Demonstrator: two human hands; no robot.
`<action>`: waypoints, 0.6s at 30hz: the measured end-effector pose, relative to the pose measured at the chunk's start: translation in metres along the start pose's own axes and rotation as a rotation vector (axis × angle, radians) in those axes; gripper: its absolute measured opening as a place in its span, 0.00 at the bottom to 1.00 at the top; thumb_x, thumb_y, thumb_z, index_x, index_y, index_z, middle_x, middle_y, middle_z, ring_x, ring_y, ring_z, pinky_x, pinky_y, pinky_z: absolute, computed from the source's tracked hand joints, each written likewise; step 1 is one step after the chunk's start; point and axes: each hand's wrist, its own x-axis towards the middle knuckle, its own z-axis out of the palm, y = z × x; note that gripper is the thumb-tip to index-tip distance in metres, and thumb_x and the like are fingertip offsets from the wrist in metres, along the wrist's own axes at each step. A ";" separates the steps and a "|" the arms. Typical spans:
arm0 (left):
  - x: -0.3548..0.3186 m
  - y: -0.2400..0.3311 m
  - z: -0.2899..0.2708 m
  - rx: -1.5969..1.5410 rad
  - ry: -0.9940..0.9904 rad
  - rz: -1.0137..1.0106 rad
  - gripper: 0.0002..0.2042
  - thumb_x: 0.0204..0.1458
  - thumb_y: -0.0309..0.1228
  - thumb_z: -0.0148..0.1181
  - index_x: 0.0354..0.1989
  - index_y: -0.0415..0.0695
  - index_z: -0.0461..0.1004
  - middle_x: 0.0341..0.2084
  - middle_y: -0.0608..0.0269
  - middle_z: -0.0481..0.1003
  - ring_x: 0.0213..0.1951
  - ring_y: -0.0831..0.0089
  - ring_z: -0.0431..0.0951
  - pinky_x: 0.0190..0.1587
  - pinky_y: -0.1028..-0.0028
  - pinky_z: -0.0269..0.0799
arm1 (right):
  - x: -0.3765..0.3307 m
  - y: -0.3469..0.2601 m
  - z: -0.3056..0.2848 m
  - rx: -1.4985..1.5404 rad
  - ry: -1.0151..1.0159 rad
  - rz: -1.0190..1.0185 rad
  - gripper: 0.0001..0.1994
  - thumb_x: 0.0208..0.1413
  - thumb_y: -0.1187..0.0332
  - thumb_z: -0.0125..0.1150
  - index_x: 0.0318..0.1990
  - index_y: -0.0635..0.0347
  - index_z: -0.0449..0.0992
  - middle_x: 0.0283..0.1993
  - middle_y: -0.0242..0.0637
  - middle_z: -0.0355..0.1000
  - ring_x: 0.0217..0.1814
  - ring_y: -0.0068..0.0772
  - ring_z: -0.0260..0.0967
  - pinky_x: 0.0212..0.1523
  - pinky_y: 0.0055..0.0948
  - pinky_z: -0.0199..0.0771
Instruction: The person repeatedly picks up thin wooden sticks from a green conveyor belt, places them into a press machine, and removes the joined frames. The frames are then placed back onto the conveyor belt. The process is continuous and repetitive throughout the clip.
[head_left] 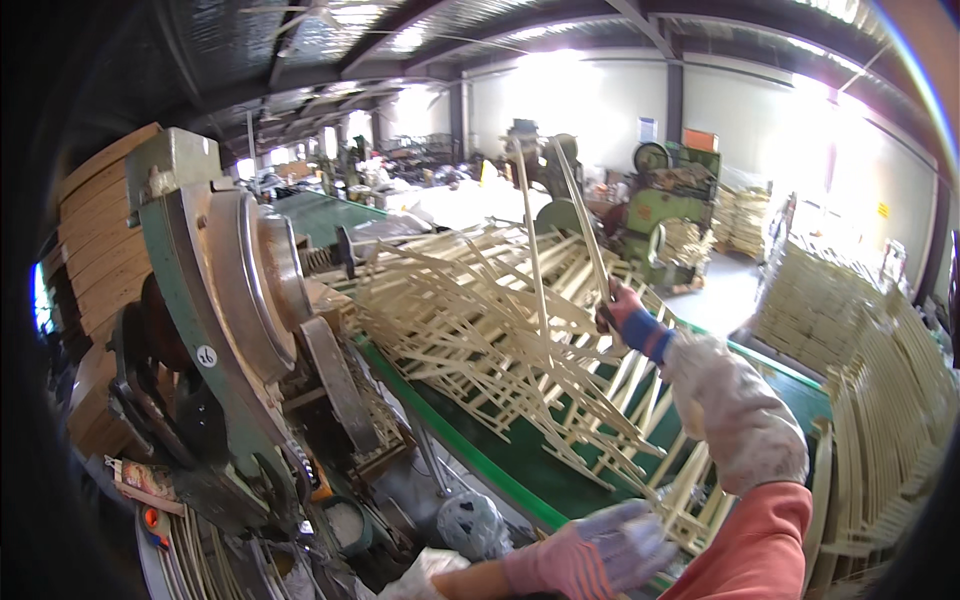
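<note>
My right hand (pixel 622 308), in a blue-cuffed glove, is closed around the lower end of a long, thin cream-coloured strip (pixel 583 215) that stands up above a pile. A second upright cream strip (pixel 533 240) rises to its left; whether the two are joined I cannot tell. Low in the picture, my left hand (pixel 610 550) wears a pale striped glove. Its fingers are stretched out, somewhat blurred, and appear to hold nothing. Beyond it, a tangled heap of cream strips (pixel 480 330) covers much of a green-topped table (pixel 500 465).
A green machine with a metal wheel (pixel 240 270) stands close on the left. Below it are a bucket (pixel 345 525) and a plastic-wrapped round object (pixel 473 525). Stacked cream strips (pixel 880 420) fill the right side. Another green machine (pixel 665 210) stands farther back.
</note>
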 end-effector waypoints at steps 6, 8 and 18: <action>-0.132 0.003 0.021 0.196 -0.180 -0.722 0.12 0.45 0.33 0.52 0.37 0.45 0.74 0.23 0.65 0.71 0.35 0.67 0.72 0.54 0.58 0.65 | 0.276 0.060 0.041 -1.211 -0.121 -0.011 0.05 0.45 0.67 0.60 0.30 0.51 0.79 0.27 0.36 0.75 0.26 0.30 0.73 0.29 0.31 0.73; -0.167 0.027 0.026 0.214 -0.242 -0.914 0.09 0.44 0.33 0.53 0.33 0.45 0.72 0.22 0.64 0.69 0.34 0.66 0.71 0.51 0.59 0.64 | 0.347 0.085 0.067 -1.662 -0.251 0.123 0.07 0.42 0.62 0.64 0.32 0.45 0.82 0.31 0.33 0.78 0.34 0.29 0.76 0.32 0.28 0.74; -0.166 0.057 0.037 0.204 -0.009 -0.977 0.07 0.42 0.29 0.57 0.20 0.45 0.65 0.17 0.61 0.62 0.24 0.61 0.63 0.31 0.62 0.60 | 0.321 0.077 0.140 -1.508 -0.116 -0.272 0.10 0.46 0.62 0.58 0.36 0.53 0.77 0.36 0.39 0.75 0.38 0.37 0.74 0.36 0.38 0.75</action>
